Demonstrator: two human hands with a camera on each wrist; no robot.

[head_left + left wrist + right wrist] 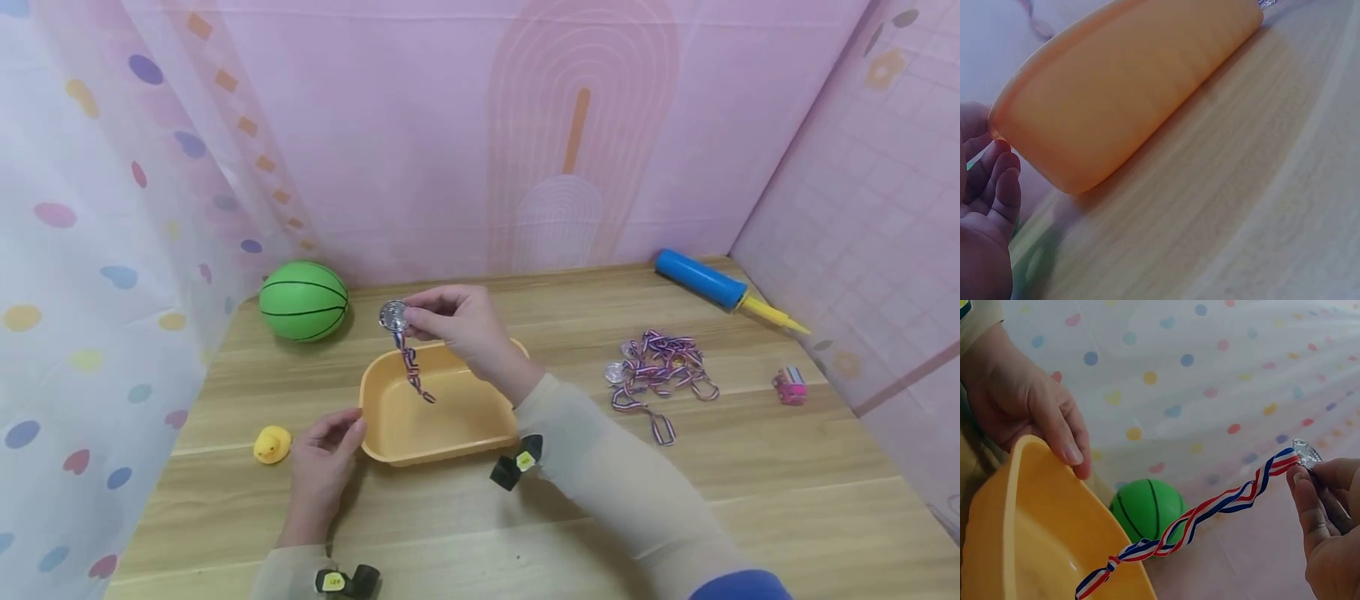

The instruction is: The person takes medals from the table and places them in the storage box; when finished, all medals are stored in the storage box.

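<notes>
Head view above basin (450, 423) (wrists' closer)

A green ball (303, 302) and yellow duck (272, 445) sit left, blue pump (701, 279) and pink toy (791, 387) right.

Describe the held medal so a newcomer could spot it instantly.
Find the orange basin on the wooden table. Above its left side, the right hand pinches a silver medal, striped ribbon dangling. Only it is raised; other medals lie tangled.
</notes>
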